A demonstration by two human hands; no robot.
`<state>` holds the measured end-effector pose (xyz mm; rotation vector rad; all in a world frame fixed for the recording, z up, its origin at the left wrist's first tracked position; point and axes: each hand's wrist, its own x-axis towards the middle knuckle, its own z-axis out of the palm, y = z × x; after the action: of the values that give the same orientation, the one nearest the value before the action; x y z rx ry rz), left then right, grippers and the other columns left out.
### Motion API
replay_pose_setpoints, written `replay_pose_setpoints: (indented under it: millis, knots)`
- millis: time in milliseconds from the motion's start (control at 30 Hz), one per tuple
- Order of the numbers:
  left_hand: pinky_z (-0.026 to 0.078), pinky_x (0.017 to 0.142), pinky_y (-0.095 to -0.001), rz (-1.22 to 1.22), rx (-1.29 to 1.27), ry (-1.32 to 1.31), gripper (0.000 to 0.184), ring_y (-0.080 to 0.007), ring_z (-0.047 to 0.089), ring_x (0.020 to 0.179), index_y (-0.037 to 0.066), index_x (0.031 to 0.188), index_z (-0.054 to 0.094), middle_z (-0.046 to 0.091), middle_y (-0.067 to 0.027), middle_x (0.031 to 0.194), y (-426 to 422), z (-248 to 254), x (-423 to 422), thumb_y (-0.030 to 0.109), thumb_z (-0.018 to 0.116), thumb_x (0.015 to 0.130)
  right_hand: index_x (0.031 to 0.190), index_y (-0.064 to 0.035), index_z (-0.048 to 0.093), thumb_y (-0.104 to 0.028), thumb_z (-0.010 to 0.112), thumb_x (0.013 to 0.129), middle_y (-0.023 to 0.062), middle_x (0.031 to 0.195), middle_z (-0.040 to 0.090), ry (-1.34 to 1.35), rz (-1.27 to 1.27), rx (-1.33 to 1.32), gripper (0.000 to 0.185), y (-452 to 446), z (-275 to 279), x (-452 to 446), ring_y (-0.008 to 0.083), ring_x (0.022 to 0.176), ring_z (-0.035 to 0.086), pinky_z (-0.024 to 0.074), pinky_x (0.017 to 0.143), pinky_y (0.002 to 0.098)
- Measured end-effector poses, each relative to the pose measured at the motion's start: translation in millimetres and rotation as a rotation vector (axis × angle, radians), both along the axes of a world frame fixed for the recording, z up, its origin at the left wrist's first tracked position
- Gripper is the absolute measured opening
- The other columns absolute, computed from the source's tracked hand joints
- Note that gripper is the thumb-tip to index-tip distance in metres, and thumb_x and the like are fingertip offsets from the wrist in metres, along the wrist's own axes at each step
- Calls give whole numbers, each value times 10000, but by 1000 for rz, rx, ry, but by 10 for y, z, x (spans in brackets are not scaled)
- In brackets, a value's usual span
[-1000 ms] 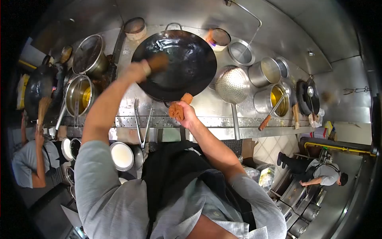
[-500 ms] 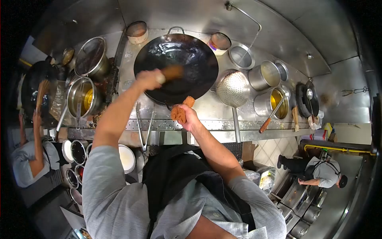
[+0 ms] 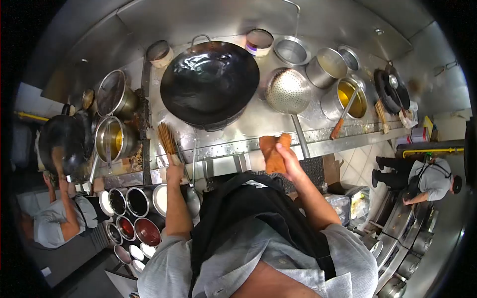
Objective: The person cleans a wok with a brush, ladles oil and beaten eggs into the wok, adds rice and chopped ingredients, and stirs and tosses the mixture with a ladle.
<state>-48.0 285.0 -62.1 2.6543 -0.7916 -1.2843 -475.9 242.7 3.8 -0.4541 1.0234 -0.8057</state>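
Observation:
My left hand is closed round the handle of a bamboo wok brush, its bristles pointing up at the counter's near edge. Metal tongs lie just right of that hand. In my right hand is a folded brown cloth, gripped in front of the counter edge. A large black wok sits on the steel counter beyond both hands, its inside shiny. To the right of the wok, a perforated strainer ladle rests with its handle toward me, close to the cloth.
At right stand a pot of yellow oil with a ladle across it, and a steel pot. Another oil pot is at left. Several sauce containers stand lower left. One co-worker works at left; another is at far right.
My left hand and the brush have left the wok and come back toward me. My right hand has moved right with the cloth, away from the wok's near handle. The view has shifted.

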Motion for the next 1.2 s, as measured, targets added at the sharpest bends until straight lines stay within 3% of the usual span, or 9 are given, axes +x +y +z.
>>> replay_pose_setpoints:
  millis: [100,233,333,433,533,633,733,900,1200]
  knots:
    - [465,989,-490,-311,-14,-403,724,-430,599,1127,208,1518,295,591,-301,1241,162,-1340,440,353,599,877,1360,-2,448,-465,554,970,136,1159,626,-61,-89,-47,614,273,104,-537,249,1006,648,543,867,400]
    - [499,883,-492,-477,-590,-622,342,-407,615,1043,65,1152,661,642,-224,1112,-391,331,-812,231,680,853,1311,-2,483,-394,574,977,126,1142,629,23,-280,-106,523,649,122,-1286,240,1012,645,540,872,387]
    - [525,843,-359,-561,-1287,-117,269,-263,671,942,48,1143,670,693,-136,1035,-850,742,-2563,106,644,882,1292,-4,497,-367,596,970,112,1141,622,72,-427,-137,495,1021,58,-1902,216,1023,630,534,867,371]
    - [522,871,-372,-774,-1028,478,397,-260,666,1020,71,1248,638,682,-159,1126,-1097,869,-4503,186,683,871,1265,-14,531,-385,607,961,104,1127,629,110,-530,-101,486,1433,-50,-2426,216,1005,631,533,848,365]
    - [501,947,-453,-1141,-984,-10,543,-334,612,1156,119,1420,478,570,-214,1323,-1483,571,-5909,223,609,904,1253,1,532,-352,591,972,88,1060,645,138,-635,-73,455,1808,-139,-2865,200,910,655,550,785,351]
    - [493,940,-486,-975,-665,-62,564,-378,617,1125,140,1456,424,606,-241,1250,-1809,399,-6539,181,542,906,1250,5,541,-362,591,971,102,1102,640,132,-747,-63,465,2139,-114,-3178,211,969,643,535,836,367]
    - [438,1040,-472,-895,-635,75,585,-399,576,1195,144,1491,368,628,-279,1172,-1927,499,-6582,162,481,917,1244,3,552,-361,595,970,108,1137,637,92,-813,-45,458,2425,-237,-3432,218,1017,634,522,874,375]
    - [450,391,-315,-637,-544,602,682,-149,494,439,116,1535,278,556,-62,642,-953,1254,-5961,177,582,928,1247,0,555,-343,599,971,108,1147,633,49,-876,6,443,2743,-401,-3807,216,1031,629,525,873,364]
    - [419,380,-274,-505,-393,910,721,-121,491,443,-4,1516,228,535,-26,725,-764,1573,-5470,81,587,896,1266,8,532,-360,615,960,98,1124,625,90,-732,-27,486,2334,-596,-3988,204,1001,633,529,852,354]
